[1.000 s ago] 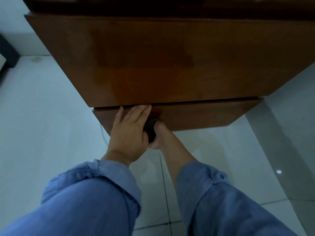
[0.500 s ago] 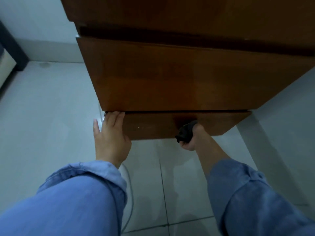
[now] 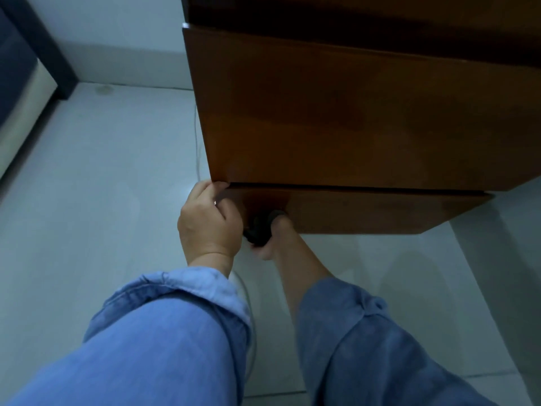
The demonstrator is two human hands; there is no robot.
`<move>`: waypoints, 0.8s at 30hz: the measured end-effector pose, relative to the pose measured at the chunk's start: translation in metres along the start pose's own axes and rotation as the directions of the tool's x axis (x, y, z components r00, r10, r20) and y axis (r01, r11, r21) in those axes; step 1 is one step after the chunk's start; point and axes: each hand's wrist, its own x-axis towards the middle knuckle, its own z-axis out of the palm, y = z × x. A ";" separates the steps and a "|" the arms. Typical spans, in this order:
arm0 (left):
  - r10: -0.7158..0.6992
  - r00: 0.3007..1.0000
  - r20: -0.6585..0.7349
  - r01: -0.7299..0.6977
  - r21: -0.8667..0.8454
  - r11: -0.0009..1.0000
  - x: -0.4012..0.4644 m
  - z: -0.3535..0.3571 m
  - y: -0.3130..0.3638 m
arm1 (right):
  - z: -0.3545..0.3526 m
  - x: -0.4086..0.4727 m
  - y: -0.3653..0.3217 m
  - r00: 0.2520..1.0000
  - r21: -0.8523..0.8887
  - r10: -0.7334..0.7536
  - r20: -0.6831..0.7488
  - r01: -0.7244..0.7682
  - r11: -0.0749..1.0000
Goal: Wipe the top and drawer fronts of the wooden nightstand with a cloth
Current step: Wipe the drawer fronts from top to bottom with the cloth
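The wooden nightstand (image 3: 336, 118) fills the upper right, seen from above, with a wide drawer front and a lower drawer front (image 3: 366, 210) beneath it. My left hand (image 3: 207, 221) curls around the left end of the lower drawer front, fingers hooked at its top corner. My right hand (image 3: 270, 238) is mostly hidden under the nightstand and behind the left hand; it clutches a dark cloth (image 3: 259, 227) pressed against the lower drawer front near its left end. Both arms wear rolled blue sleeves.
A pale tiled floor (image 3: 102, 200) spreads to the left and below. A thin white cable (image 3: 196, 142) runs down beside the nightstand's left edge. A dark bed frame with a light panel (image 3: 32, 92) stands at the far left. A white wall skirts the back.
My right hand has slid the cloth leftward along the lower drawer front, ending beside my left hand. The left hand's fingers have curled around the drawer's left corner. The camera view shifted left.
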 end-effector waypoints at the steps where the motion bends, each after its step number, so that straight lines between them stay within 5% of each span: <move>1: -0.001 1.000 0.016 0.001 0.002 1.000 0.001 -0.001 0.000 | 0.007 0.002 0.007 0.999 -0.030 0.052 -0.010 -0.052 0.998; 5: -0.048 0.995 0.092 0.050 -0.018 0.999 0.008 -0.009 -0.001 | 0.038 -0.020 0.021 0.978 -0.105 0.186 0.095 -0.176 0.979; 11: 0.073 0.960 0.270 -0.096 0.074 0.993 -0.002 -0.027 -0.004 | 0.002 -0.055 -0.004 0.986 -0.240 0.137 -0.094 -0.156 0.958; 15: 0.021 0.961 0.274 -0.026 0.015 1.000 0.004 -0.032 -0.004 | -0.046 -0.067 -0.043 0.946 -0.042 0.165 -0.280 -0.184 0.982; 18: -0.110 0.960 0.257 0.132 -0.073 0.989 0.015 -0.032 -0.003 | -0.056 -0.064 -0.059 0.954 -0.110 -0.061 -0.292 0.030 0.994; 21: -0.127 0.962 0.242 0.160 -0.124 0.979 0.021 -0.031 -0.005 | -0.044 -0.057 -0.070 0.937 0.091 0.120 -0.328 -0.096 0.991; 24: -0.098 0.961 0.258 0.135 -0.128 0.983 0.027 -0.033 -0.011 | -0.021 -0.049 -0.063 0.936 0.262 0.125 -0.330 -0.036 0.964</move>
